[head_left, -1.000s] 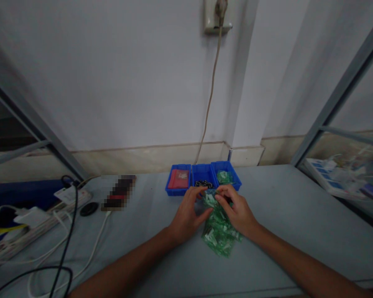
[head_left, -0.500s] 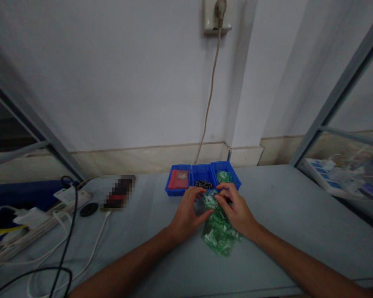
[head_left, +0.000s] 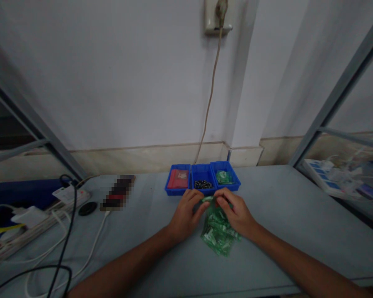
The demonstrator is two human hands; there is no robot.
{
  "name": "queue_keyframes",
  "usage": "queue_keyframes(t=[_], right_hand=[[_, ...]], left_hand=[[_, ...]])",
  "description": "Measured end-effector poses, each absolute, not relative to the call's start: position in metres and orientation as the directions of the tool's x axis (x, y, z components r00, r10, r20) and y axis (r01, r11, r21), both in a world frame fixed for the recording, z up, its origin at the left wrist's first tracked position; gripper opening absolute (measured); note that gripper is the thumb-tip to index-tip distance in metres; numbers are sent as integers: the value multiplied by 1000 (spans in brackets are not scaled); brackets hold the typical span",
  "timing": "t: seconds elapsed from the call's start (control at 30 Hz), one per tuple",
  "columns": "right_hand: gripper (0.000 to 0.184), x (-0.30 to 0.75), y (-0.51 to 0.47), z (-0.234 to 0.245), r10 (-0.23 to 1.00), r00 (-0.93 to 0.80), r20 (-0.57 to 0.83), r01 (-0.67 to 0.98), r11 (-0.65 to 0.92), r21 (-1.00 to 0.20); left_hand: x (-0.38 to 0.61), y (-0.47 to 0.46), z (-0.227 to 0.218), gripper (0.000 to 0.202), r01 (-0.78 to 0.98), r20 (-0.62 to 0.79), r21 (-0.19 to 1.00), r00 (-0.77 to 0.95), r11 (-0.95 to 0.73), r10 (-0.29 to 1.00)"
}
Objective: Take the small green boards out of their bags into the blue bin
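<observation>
My left hand (head_left: pixel 185 216) and my right hand (head_left: pixel 238 210) face each other just in front of the bins. Both have their fingertips closed on a small green plastic bag (head_left: pixel 207 199), seen nearly edge-on and partly hidden by the fingers. Beneath it, more green plastic bags (head_left: pixel 218 236) lie in a loose pile on the table, touching or close to my right hand. Beyond my hands, the middle blue bin (head_left: pixel 202 168) contains small dark and shiny parts (head_left: pixel 203 184). Green bags (head_left: pixel 224 177) lie in the right blue bin (head_left: pixel 235 187).
The left blue bin (head_left: pixel 175 192) holds a red bag (head_left: pixel 178 179). To the left are a blurred-out phone-like object (head_left: pixel 118 192), a round black disc (head_left: pixel 88 208), cables and a power strip (head_left: pixel 27 232). A cord (head_left: pixel 210 95) hangs from the wall socket (head_left: pixel 218 18).
The held green bag has tilted from showing its broad face to nearly edge-on. My fingers have shifted slightly down, uncovering the green bags in the right bin.
</observation>
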State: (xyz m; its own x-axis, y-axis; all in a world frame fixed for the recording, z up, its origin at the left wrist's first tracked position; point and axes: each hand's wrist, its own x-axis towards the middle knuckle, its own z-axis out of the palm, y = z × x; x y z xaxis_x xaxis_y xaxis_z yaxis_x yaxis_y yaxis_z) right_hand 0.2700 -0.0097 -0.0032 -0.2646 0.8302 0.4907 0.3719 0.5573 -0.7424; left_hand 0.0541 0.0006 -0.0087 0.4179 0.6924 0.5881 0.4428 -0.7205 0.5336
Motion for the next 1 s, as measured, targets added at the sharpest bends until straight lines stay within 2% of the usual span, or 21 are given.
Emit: queue_keyframes(t=[0.17, 0.37, 0.5, 0.63, 0.7, 0.77, 0.9, 1.0], right_hand=[[11, 267, -10, -3, 792, -250, 557, 396, 609, -687], [13, 264, -8, -11, 867, -167, 469, 286, 498, -819], [14, 265, -7, -11, 870, -173, 462, 261, 493, -830], [19, 266, -3, -11, 883, -134, 450, 255, 469, -845], [22, 267, -1, -13, 893, -104, 437, 228, 449, -864], [24, 268, 0, -15, 903, -108, 415, 198, 429, -881], [34, 269, -3, -13, 904, -201, 378, 185, 414, -891], [31, 268, -6, -10, 865, -224, 449, 288, 498, -818]], left_hand=[[55, -1, -4, 28, 422, 573, 557, 427, -715, 699], [54, -3, -3, 33, 393, 562, 583, 437, -711, 702], [55, -3, -7, 22, 367, 573, 625, 384, -689, 724], [56, -1, -14, 46, 368, 604, 637, 308, -678, 735], [55, 0, -17, 49, 381, 616, 601, 339, -702, 711], [54, 2, -19, 44, 398, 620, 576, 356, -714, 699], [54, 5, -16, 15, 434, 598, 602, 311, -670, 739], [54, 6, -13, 20, 422, 578, 625, 314, -656, 753]])
